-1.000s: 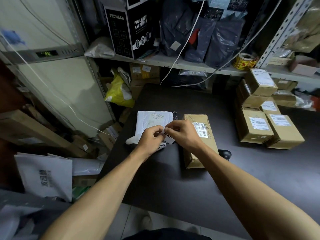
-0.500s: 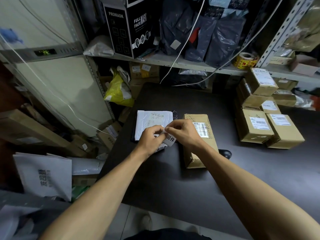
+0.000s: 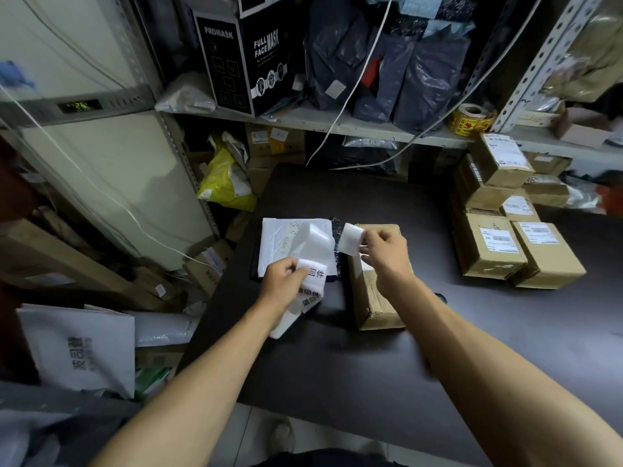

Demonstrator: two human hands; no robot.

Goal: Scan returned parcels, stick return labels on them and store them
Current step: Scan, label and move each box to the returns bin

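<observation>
Dark table in cluttered stockroom, metal shelf behind with black mask box, dark poly bags, yellow tape roll. Left hand closed on strip of return labels, printed characters showing, backing strip curling up over white bubble mailer lying flat on table. Right hand raised over brown parcel, thumb and fingertips pinching one peeled white label, blurred, not touching parcel. Parcel lying on table just right of mailer. Stack of labelled cardboard boxes on table, well apart, far right. Yellow bag beyond table's left edge.
</observation>
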